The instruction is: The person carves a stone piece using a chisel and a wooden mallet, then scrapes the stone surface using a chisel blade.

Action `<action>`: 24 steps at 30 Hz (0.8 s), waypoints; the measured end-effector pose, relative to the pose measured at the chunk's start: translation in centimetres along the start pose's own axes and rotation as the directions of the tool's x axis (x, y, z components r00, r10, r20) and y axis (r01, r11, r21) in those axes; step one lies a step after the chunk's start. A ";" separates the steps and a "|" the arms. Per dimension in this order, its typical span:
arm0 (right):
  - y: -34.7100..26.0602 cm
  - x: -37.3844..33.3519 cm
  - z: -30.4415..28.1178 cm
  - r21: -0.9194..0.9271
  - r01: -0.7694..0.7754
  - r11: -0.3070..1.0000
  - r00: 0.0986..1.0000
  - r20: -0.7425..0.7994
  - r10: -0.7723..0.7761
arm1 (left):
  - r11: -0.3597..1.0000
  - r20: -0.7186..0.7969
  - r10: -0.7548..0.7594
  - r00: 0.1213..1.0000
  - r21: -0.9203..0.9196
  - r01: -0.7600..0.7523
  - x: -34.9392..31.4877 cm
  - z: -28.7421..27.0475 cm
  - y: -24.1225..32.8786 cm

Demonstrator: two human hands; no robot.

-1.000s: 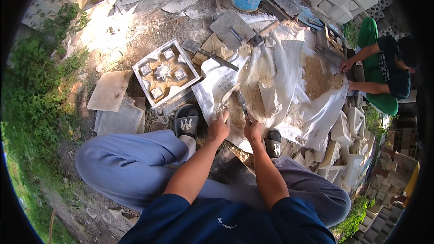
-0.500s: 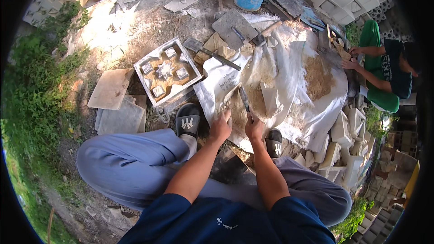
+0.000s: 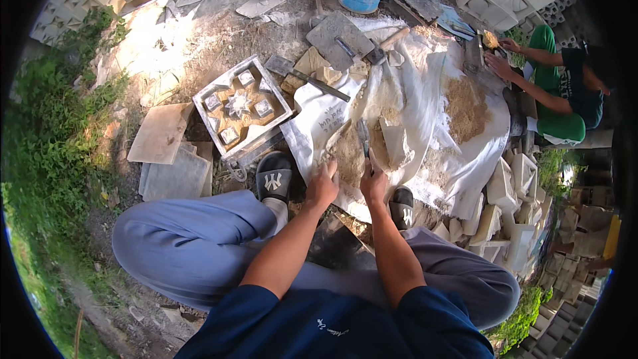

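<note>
- The right hand is closed around a small hand tool, its narrow blade pointing away from the person, over the white sheet on the ground.
- The left hand is just beside it, fingers curled in at the near edge of the pale powder; from where I stand, I cannot tell whether it grips anything.
- The powder lies between and ahead of the two hands, with a broken white block to the right of the blade.
- With the hands so near each other, I'd worry about the blade slipping sideways and nicking the left fingers.
- The sheet is rumpled, so the tip could snag a fold, tear it, or flick powder about.
- A careless swing to the right could knock the block, and it might chip or tip.
- The person's sandals stand at the near side of the sheet; a shifted foot could drag it and spill the powder.
- Beyond, to the left, sits a square mould with a star shape inside; stray grit could get into it.
</note>
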State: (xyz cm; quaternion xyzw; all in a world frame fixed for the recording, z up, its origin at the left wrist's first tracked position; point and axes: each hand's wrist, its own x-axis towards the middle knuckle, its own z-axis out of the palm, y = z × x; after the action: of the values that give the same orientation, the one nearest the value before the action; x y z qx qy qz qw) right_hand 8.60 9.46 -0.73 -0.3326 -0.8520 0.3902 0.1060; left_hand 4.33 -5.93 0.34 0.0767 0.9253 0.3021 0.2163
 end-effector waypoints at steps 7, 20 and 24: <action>-0.9 -1.2 -0.5 -0.116 -0.064 0.991 0.986 0.146 0.080 | 0.998 -0.064 0.056 0.996 0.005 -0.055 -0.3 -0.3 0.7; 2.4 -1.2 0.5 -0.127 0.041 0.991 0.998 0.045 -0.035 | 0.996 -0.079 0.091 0.993 0.001 -0.091 0.3 1.2 0.7; 0.2 -1.3 0.3 -0.085 -0.074 0.994 0.991 0.110 0.083 | 0.991 0.000 -0.107 0.994 -0.076 0.107 0.4 0.8 -0.4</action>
State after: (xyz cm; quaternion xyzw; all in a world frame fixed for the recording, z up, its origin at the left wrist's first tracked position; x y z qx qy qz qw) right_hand 9.58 8.51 -1.01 -0.3473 -0.8579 0.3777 0.0287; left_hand 4.31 -5.69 -0.66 0.0180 0.9164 0.3251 0.2330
